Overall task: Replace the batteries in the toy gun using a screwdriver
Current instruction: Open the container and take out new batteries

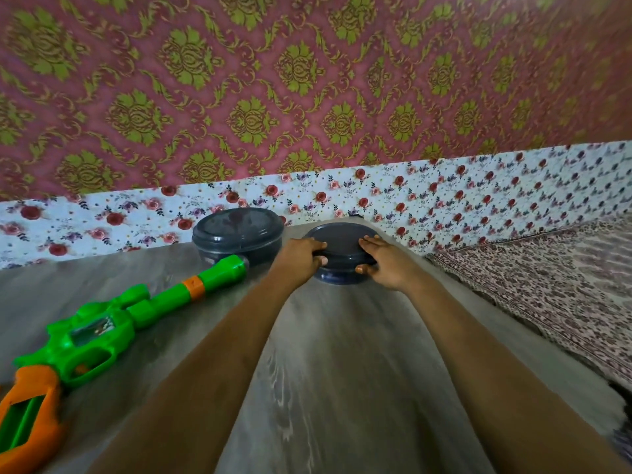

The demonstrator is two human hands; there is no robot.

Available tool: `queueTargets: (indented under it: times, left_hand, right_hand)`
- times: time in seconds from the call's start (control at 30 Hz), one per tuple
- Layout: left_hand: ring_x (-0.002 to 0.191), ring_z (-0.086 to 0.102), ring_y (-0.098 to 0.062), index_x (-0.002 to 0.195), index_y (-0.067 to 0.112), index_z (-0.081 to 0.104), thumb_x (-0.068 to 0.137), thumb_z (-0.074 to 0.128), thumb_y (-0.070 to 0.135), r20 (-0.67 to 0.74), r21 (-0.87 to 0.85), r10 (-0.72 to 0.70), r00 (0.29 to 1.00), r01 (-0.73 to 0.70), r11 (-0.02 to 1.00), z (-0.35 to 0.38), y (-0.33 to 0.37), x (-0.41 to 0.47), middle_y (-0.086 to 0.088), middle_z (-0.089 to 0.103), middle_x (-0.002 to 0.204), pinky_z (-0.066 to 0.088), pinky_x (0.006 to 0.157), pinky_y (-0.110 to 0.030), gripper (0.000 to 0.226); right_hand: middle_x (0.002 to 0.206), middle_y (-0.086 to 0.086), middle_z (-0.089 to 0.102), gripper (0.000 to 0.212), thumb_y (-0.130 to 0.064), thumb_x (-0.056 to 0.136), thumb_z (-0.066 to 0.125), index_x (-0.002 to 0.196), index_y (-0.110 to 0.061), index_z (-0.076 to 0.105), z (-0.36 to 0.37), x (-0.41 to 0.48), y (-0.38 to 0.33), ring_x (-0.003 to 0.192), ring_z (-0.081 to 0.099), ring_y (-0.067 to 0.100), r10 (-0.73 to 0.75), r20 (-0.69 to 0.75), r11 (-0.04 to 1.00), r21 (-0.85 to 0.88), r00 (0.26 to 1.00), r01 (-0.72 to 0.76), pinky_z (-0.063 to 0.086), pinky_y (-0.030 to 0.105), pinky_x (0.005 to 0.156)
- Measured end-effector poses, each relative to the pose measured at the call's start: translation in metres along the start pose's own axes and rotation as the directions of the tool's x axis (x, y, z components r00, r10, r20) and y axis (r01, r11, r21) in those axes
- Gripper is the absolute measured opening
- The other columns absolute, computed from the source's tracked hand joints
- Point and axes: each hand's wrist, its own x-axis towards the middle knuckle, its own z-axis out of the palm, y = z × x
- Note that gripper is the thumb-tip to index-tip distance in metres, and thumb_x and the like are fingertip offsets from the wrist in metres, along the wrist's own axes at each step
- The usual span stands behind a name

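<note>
A green and orange toy gun lies on the grey wooden table at the left, its barrel pointing to the far right. Two dark round lidded containers stand at the far edge. My left hand and my right hand grip the nearer container from both sides, fingers over the lid's rim and thumbs against its wall. The other container stands to its left, just beyond the gun's muzzle. No screwdriver or batteries show.
A floral-papered strip runs along the table's back, with red and green patterned wallpaper above it. A patterned cloth covers a surface to the right of the table.
</note>
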Motion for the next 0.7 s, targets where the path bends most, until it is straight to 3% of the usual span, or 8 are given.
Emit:
queueTargets:
  times: [0.3, 0.5, 0.6, 0.7]
  left_hand:
    - [0.124, 0.049, -0.027, 0.136, 0.016, 0.050, 0.096, 0.052, 0.021, -0.003, -0.063, -0.019, 1.000, 0.019, 0.998, 0.024, -0.042, 0.104, -0.011, 0.051, 0.139, 0.035, 0.106, -0.032, 0.040]
    - [0.124, 0.047, -0.028, 0.133, 0.011, 0.051, 0.097, 0.047, 0.016, -0.036, -0.016, 0.021, 0.999, -0.022, 1.000, 0.031, -0.050, 0.129, -0.012, 0.049, 0.138, 0.035, 0.104, -0.035, 0.036]
    - [0.130, 0.040, -0.029, 0.141, 0.011, 0.039, 0.095, 0.050, 0.020, 0.089, 0.020, 0.043, 0.995, -0.045, 0.999, 0.025, -0.050, 0.127, -0.014, 0.038, 0.145, 0.032, 0.106, -0.034, 0.048]
    - [0.140, 0.026, -0.029, 0.150, 0.016, 0.021, 0.094, 0.053, 0.026, 0.205, 0.062, 0.081, 0.975, -0.096, 0.993, 0.008, -0.056, 0.112, -0.013, 0.021, 0.155, 0.023, 0.112, -0.033, 0.065]
  right_hand:
    - [0.157, 0.007, 0.010, 0.062, -0.029, 0.096, 0.044, 0.148, -0.012, 0.015, 0.020, 0.105, 0.030, 0.144, 0.014, 0.022, 0.027, -0.032, 1.000, -0.008, 0.999, -0.028, 0.013, 0.032, 0.118]
    - [0.158, 0.008, -0.005, 0.065, -0.028, 0.098, 0.038, 0.148, -0.007, 0.002, 0.031, 0.139, 0.036, 0.146, -0.002, 0.019, 0.049, -0.017, 0.999, -0.008, 0.999, -0.049, 0.005, 0.031, 0.118]
    - [0.157, 0.010, -0.008, 0.068, -0.030, 0.098, 0.037, 0.148, -0.007, -0.002, 0.029, 0.140, 0.033, 0.146, -0.003, 0.021, 0.101, 0.005, 0.995, -0.020, 0.995, -0.101, 0.005, 0.033, 0.118]
    - [0.157, 0.010, 0.003, 0.065, -0.028, 0.094, 0.044, 0.148, -0.010, 0.011, 0.028, 0.131, 0.021, 0.144, 0.010, 0.028, 0.074, -0.081, 0.994, -0.068, 0.994, -0.080, 0.015, 0.037, 0.118]
